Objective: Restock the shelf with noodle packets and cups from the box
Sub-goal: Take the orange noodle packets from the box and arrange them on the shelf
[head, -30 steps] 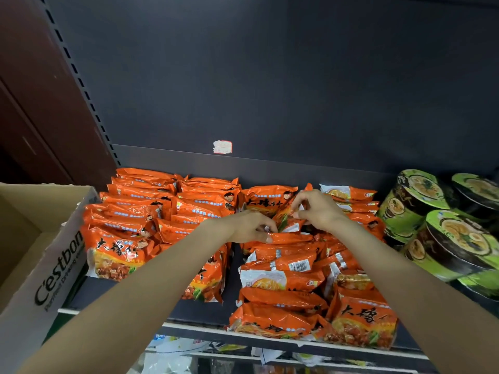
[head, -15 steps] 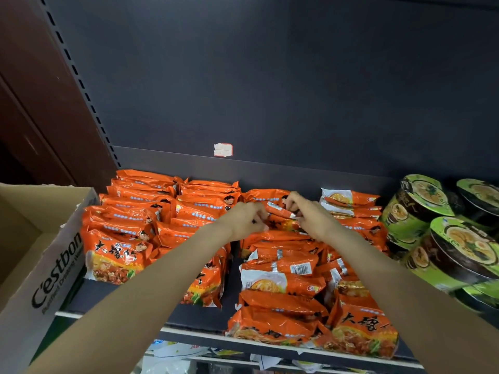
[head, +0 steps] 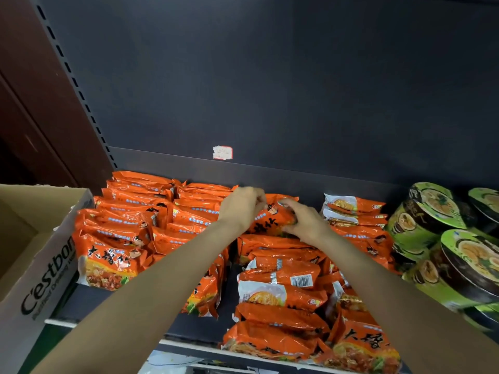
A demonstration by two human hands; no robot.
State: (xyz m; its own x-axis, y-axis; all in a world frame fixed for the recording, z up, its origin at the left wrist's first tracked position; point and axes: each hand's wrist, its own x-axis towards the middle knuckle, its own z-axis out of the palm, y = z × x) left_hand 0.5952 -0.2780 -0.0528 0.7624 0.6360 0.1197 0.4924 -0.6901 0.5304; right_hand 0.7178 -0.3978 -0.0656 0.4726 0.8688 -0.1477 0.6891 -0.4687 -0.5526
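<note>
Orange noodle packets fill the dark shelf (head: pixel 310 182) in rows. At the back of the middle row one orange packet (head: pixel 272 217) stands tilted up. My left hand (head: pixel 241 207) pinches its upper left edge, and my right hand (head: pixel 303 221) grips its right side with curled fingers. Both forearms reach in from the bottom of the frame. Green noodle cups (head: pixel 432 211) lie stacked on their sides at the shelf's right end. The cardboard box (head: pixel 46 268) stands at the left, its inside mostly out of sight.
A small white price sticker (head: pixel 222 152) is stuck on the shelf's back panel. A perforated upright (head: pixel 78 90) runs along the left side beside a dark red wall. Below the shelf's front edge lies a lower shelf with white wrappers (head: pixel 172 360).
Both hands have moved toward the back of the middle row with the packet, which now stands more upright against the rear of the shelf.
</note>
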